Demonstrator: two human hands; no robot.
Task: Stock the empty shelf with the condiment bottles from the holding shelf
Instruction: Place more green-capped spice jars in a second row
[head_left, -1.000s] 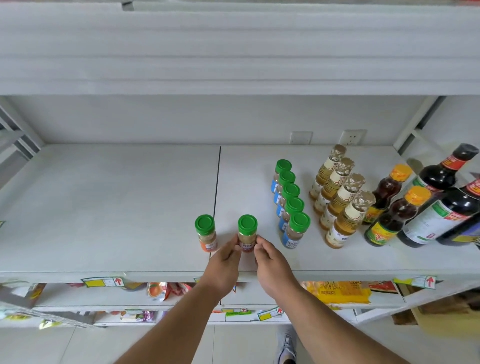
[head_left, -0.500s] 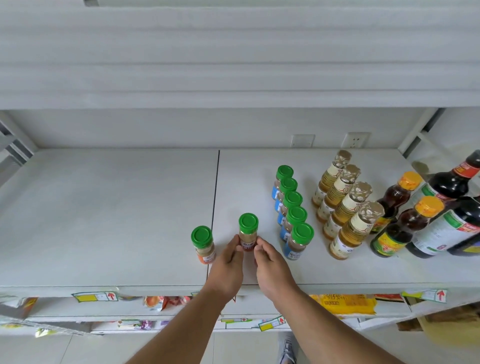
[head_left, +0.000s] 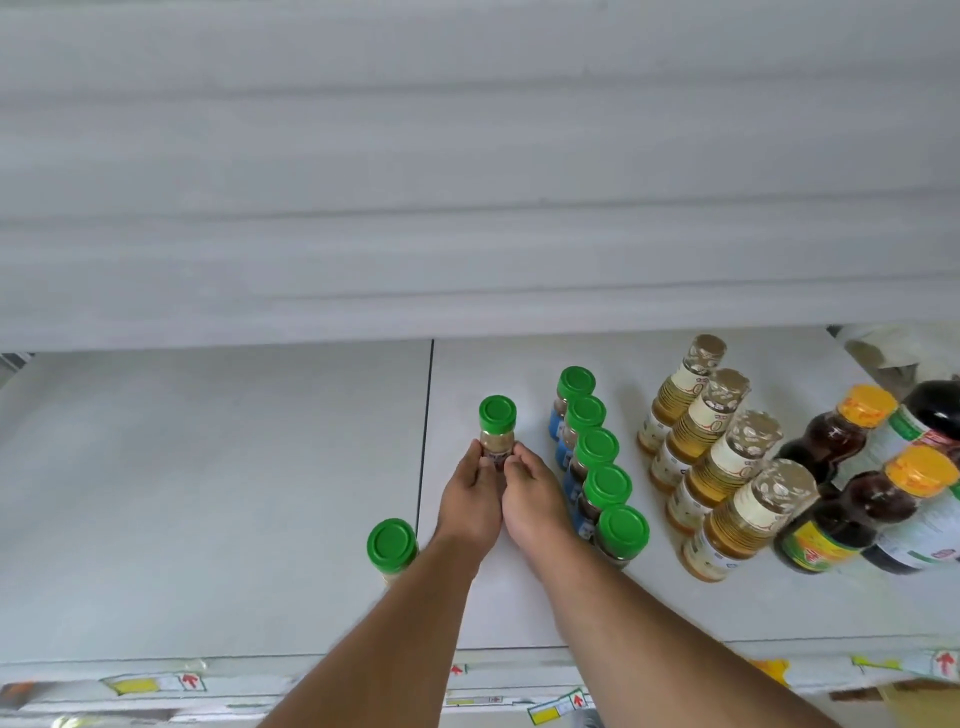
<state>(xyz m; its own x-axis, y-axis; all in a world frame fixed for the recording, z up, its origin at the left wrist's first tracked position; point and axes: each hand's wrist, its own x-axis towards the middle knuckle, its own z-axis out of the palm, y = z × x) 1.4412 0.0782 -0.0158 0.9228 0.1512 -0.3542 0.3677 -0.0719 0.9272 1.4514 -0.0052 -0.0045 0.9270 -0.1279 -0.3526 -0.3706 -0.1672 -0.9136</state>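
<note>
Since I work nearest first, front edge: the shelf (head_left: 208, 519) lip with its price tags lies closest to me, and my two forearms cross it reaching in.
Lone jar: a green-capped spice jar (head_left: 392, 545) stands upright just left of my left wrist, near the seam between the two shelf panels; whether they touch I cannot tell.
Left hand (head_left: 470, 499): fingers curled against the left side of the held jar's lower body.
Right hand (head_left: 530, 493): fingers curled against its right side, so the two hands pinch it between them.
Held jar (head_left: 497, 431): upright, a little right of the seam and left of the green-capped row (head_left: 597, 452); whether its base sits on the shelf I cannot tell.
Handling, as I judge it: small, light and rigid, smooth-sided, tall enough to tip; holding low on the label suits sliding it.
Further right: amber bottles (head_left: 722, 457), then dark sauce bottles (head_left: 852, 483), in rows.
</note>
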